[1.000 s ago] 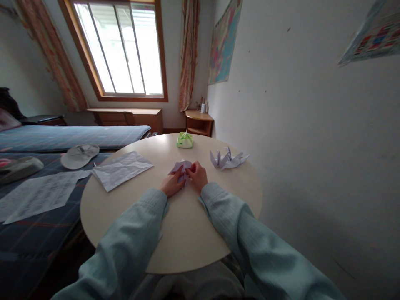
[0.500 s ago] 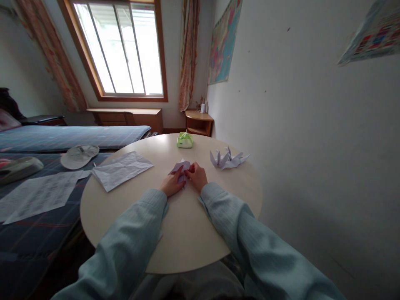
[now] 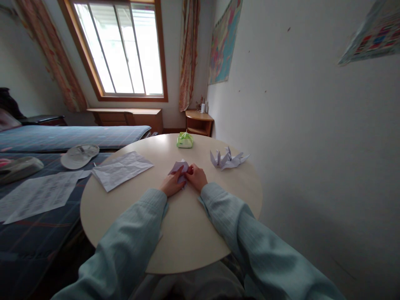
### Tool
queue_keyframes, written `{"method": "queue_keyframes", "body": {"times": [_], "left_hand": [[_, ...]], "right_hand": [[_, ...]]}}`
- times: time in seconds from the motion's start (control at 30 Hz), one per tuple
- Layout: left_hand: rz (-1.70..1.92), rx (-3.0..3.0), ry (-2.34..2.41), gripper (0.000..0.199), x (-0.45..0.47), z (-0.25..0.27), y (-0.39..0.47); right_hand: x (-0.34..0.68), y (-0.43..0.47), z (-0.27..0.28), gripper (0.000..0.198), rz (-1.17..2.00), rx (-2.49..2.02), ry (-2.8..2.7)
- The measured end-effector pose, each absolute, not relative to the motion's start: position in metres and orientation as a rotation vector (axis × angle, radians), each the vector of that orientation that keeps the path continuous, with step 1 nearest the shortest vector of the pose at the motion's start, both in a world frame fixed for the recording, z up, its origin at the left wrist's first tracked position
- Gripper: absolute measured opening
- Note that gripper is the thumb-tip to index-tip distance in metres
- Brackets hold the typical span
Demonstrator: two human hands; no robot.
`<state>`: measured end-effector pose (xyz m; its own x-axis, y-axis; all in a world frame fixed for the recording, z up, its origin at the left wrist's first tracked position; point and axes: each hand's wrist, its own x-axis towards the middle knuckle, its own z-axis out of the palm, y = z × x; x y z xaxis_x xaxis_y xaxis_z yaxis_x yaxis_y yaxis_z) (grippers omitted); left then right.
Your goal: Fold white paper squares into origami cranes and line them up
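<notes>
A small folded sheet of paper (image 3: 182, 166), pale and faintly purple, lies in front of me at the middle of the round table (image 3: 184, 233). My left hand (image 3: 172, 182) is closed on its left side, thumb and fingers pressing on it. At its right edge my right hand (image 3: 196, 177) pinches the paper with bent fingers. The fingers hide much of the folds. Right of my hands, folded paper cranes (image 3: 229, 159) stand close together, their pointed tips up.
Creased sheets of paper (image 3: 123, 168) lie on the table's left side. A green tissue pack (image 3: 185, 140) sits at the far edge. On the bed at left are a pale cap (image 3: 79, 156) and printed sheets (image 3: 40, 196). A white wall (image 3: 306, 146) rises close on the right.
My right hand's fingers have shifted slightly, and the paper's upper right part sits lower, pressed down or folded. My left hand stays in place.
</notes>
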<state>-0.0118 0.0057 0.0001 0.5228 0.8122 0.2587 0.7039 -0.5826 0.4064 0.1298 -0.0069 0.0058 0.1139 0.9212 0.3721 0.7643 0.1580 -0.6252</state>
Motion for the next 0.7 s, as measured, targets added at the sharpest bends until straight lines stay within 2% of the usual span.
{"method": "queue_keyframes", "body": {"times": [0.43, 0.57, 0.7], "left_hand": [[0.622, 2.474, 1.327, 0.068, -0.012, 0.004, 0.001], [0.676, 2.466, 1.348, 0.062, -0.012, 0.006, 0.0], [0.687, 2.438, 1.436, 0.047, -0.011, 0.009, -0.002]], "right_hand": [[0.133, -0.005, 0.004, 0.011, 0.218, -1.722, -1.665], [0.134, -0.001, -0.001, 0.02, 0.219, -1.636, -1.67], [0.133, 0.002, -0.005, 0.034, 0.289, -1.443, -1.787]]}}
